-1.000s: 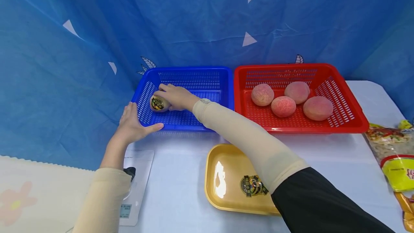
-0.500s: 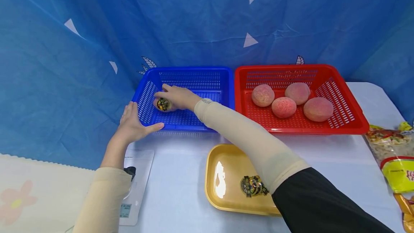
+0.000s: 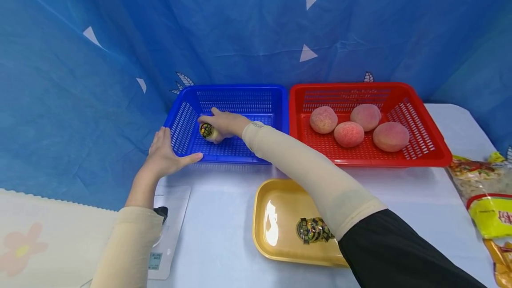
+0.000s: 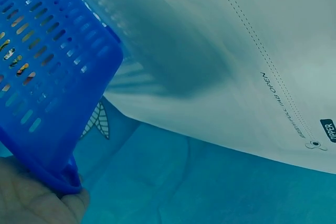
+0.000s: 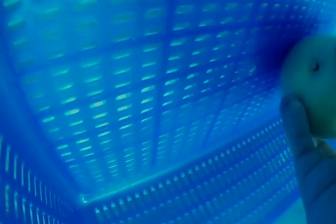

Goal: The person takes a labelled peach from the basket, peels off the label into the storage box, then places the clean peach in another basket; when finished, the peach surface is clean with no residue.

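Note:
In the head view my right hand [image 3: 224, 123] reaches into the blue basket [image 3: 256, 86] and holds a round pale fruit [image 3: 215, 137] with a black-and-gold sticker. In the right wrist view the same fruit [image 5: 310, 82] shows a small dark dimple, with a finger lying against it. My left hand [image 3: 162, 154] lies at the basket's front left corner, thumb spread along the front rim and fingers straight beside the left side. The left wrist view shows part of this hand [image 4: 37, 198] touching the rim.
A red basket [image 3: 372, 162] with several pink peaches stands on the right. In front lies a gold tray [image 3: 262, 230] holding black-and-gold stickers [image 3: 314, 230]. A white pouch [image 3: 172, 230] lies under my left forearm; food packets [image 3: 492, 212] lie at far right.
My right hand has moved slightly right inside the blue basket with the fruit, and the sticker has shifted right with it. My left hand stays at the corner.

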Demonstrator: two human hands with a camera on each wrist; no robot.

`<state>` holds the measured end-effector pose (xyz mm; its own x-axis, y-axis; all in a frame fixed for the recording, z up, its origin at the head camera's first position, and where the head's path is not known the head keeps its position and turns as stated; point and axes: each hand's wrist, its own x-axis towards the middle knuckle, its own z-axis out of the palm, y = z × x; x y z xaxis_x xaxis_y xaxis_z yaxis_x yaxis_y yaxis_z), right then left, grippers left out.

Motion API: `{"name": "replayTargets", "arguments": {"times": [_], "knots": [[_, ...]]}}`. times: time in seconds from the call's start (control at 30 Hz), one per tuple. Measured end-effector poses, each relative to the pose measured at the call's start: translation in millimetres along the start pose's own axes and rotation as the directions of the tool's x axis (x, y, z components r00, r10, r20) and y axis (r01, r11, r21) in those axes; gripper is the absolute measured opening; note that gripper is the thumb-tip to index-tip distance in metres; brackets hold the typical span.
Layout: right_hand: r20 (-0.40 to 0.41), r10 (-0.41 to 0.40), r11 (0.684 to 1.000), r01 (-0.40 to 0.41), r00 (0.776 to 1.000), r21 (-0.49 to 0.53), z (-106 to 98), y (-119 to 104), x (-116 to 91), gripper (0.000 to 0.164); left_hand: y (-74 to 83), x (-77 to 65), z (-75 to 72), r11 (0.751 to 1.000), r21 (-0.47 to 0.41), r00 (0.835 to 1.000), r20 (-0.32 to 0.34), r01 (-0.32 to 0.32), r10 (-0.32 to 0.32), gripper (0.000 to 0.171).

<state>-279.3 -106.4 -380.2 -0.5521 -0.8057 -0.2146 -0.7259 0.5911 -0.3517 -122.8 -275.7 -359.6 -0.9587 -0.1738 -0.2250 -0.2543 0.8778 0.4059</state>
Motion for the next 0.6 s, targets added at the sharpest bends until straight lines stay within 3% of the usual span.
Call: {"name": "replayTargets", "arguments": {"times": [0.3, 0.6], "knots": [[0.102, 0.002, 0.999, 0.001, 0.995, -0.036, -9, 3, -18, 0.079, -0.7, 2.3, 4.3, 1.0, -0.006, 1.0, 0.001, 0.0, 0.0, 0.141], [0.023, -0.118, 0.993, 0.117, 0.993, 0.032, -38, -2, -47, 0.085, -1.0, 2.1, -0.3, 1.0, -0.002, 1.0, 0.009, 0.003, -0.003, 0.142]]}}
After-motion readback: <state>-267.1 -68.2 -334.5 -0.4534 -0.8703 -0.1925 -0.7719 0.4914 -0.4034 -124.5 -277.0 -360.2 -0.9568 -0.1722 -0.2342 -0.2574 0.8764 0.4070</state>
